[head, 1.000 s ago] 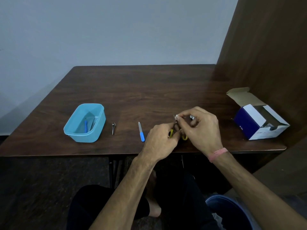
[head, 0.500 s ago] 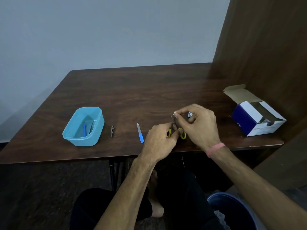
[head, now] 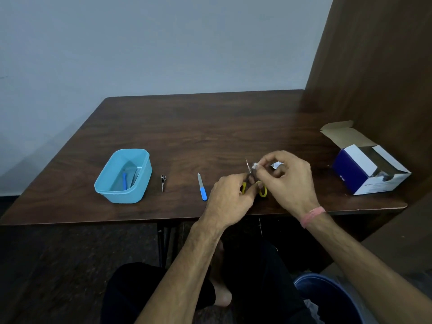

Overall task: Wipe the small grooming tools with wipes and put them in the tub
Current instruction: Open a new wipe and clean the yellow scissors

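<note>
My left hand [head: 230, 196] grips the yellow handles of small scissors [head: 261, 190], blades pointing up and away. My right hand [head: 287, 178] pinches a small white wipe [head: 255, 166] against the blades. A blue-handled nail file [head: 202, 190] lies on the table left of my hands. Further left lies a small metal clipper [head: 163, 182]. The light blue tub [head: 112, 191] stands at the left and holds a blue-handled tool [head: 124, 181] and another thin tool.
An open blue-and-white box [head: 364, 176] sits at the table's right end, beside a wooden partition [head: 374, 66]. A blue bin [head: 332, 298] stands on the floor at lower right. The dark wooden table [head: 198, 132] meets a pale wall behind.
My right hand's pinch on the wipe has slid a little along the scissor blades. The left hand keeps its hold on the handles. The camera view has shifted slightly.
</note>
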